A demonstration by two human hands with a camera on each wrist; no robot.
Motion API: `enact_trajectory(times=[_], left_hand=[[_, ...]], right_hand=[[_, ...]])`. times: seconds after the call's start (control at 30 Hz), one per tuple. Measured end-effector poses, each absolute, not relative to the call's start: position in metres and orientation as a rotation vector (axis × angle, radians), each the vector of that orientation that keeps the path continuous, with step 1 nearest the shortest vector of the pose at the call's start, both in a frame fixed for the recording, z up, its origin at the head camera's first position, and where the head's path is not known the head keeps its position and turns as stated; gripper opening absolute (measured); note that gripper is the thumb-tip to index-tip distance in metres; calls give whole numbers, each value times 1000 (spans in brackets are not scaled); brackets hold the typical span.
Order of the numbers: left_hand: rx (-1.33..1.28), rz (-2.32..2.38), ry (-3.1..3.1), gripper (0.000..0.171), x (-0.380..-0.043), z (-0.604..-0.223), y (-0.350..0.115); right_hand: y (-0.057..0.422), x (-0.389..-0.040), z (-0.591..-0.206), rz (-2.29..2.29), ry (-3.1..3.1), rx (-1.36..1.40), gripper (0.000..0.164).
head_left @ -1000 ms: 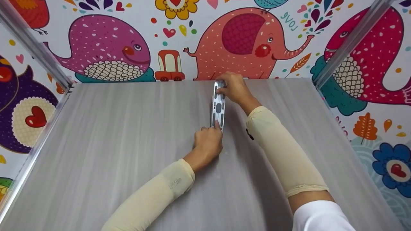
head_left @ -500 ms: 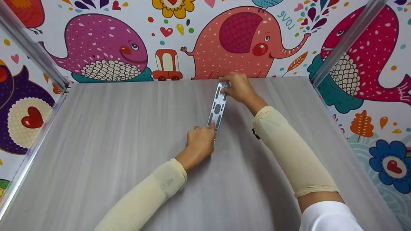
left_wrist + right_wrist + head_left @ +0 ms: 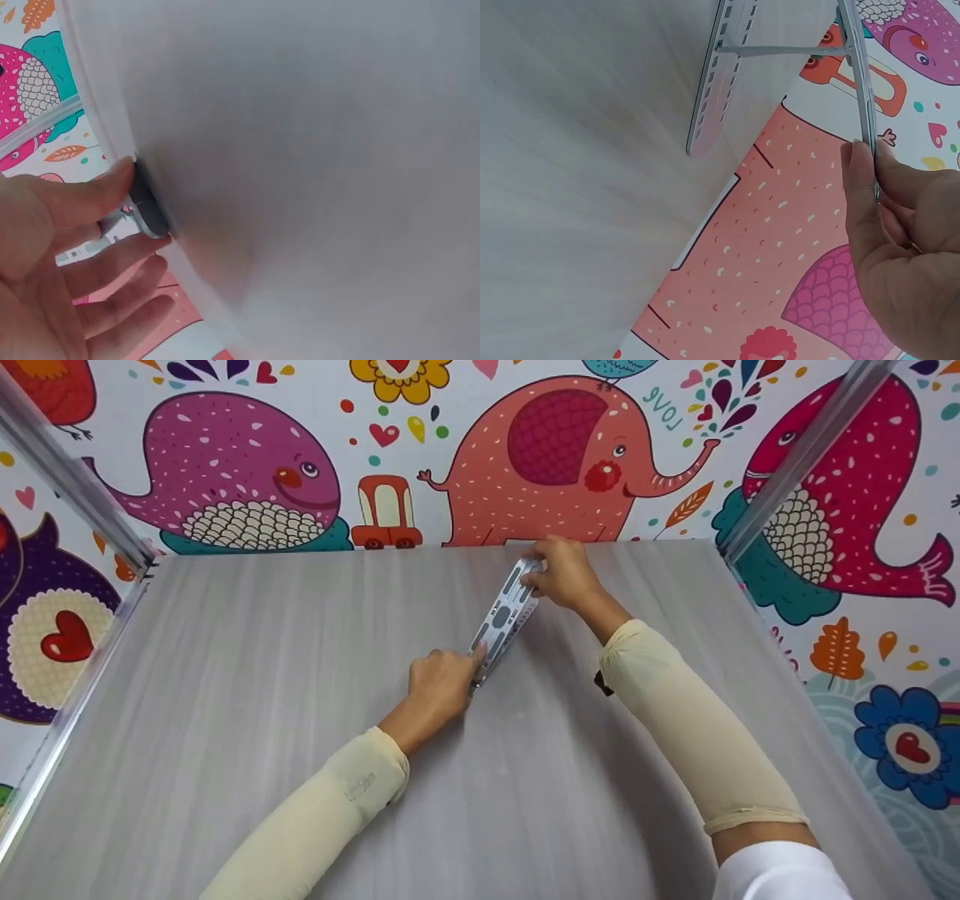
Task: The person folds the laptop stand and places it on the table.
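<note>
A silver folding metal stand (image 3: 501, 616) with slotted bars slants across the grey board in the head view, its far end to the right. My left hand (image 3: 439, 682) pinches its near end, with the forefinger along the top bar. In the left wrist view, the thumb and fingers hold a dark end piece (image 3: 150, 199) close to the board. My right hand (image 3: 564, 574) pinches the far end of the top bar. The right wrist view shows that upper bar (image 3: 861, 82) raised from the lower bar (image 3: 720, 75), with a thin strut (image 3: 787, 51) between them.
A wide grey wood-grain board (image 3: 262, 697) lies under both hands. Behind it stands a wall with printed animals (image 3: 247, 465). Clear plastic edge strips (image 3: 810, 457) run up both back corners, and another strip (image 3: 67, 727) follows the left edge.
The stand has turned from nearly straight to slanting, its near end moving left with my left hand. My right hand has shifted slightly right. More of the lower bar shows beneath the upper one.
</note>
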State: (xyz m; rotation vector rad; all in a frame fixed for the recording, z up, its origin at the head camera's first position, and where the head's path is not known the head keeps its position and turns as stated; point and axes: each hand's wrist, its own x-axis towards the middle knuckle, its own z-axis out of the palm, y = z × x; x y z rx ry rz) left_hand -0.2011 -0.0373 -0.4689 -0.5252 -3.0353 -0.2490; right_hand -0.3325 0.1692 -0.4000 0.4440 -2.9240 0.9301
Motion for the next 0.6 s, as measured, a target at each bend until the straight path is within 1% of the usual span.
enact_trajectory(times=[0.17, 0.6], left_hand=[[-554, -275, -3058, 77, -204, -469, -47], [-696, -212, -3100, 85, -216, -465, -59]], right_hand=[[169, -327, -402, 1096, -2914, 339, 42], [174, -317, -402, 1248, -2881, 209, 42]])
